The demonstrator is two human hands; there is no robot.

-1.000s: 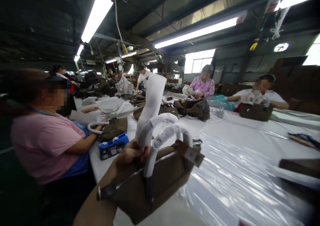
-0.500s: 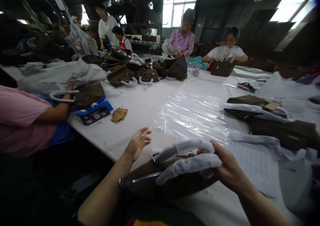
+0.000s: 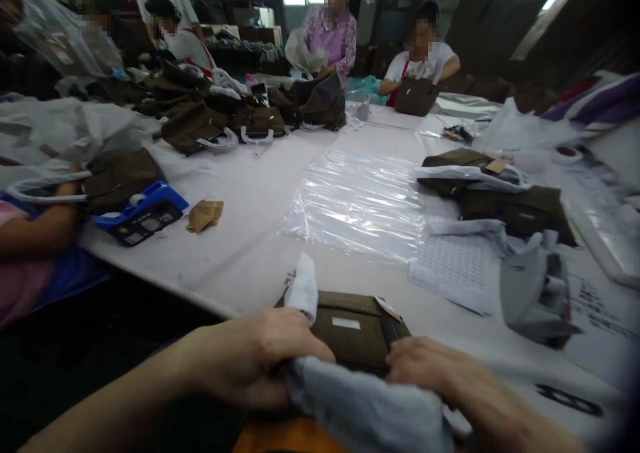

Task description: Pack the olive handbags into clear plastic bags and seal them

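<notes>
An olive-brown handbag (image 3: 345, 343) lies close in front of me, a pale label on its side. My left hand (image 3: 260, 356) is closed on its left part, beside a white-wrapped handle (image 3: 303, 289); the fingertips are partly hidden. On the other side, the curled fingers of my right hand (image 3: 440, 373) grip the bag's right edge by a dark strap. A second wrapped handle (image 3: 370, 403) arches between my wrists, nearest to me.
Clear plastic sheets (image 3: 355, 203) lie beyond the bag. A printed sheet (image 3: 453, 269), a grey tape dispenser (image 3: 533, 293) and more handbags (image 3: 520, 209) are at right. A blue tape dispenser (image 3: 145, 213) and brown paper (image 3: 205, 216) lie left. Several co-workers surround the table.
The bag has turned so its labelled side shows. My left hand, open before, now grips it; my right hand has moved from the handles to the bag's edge. The view has shifted.
</notes>
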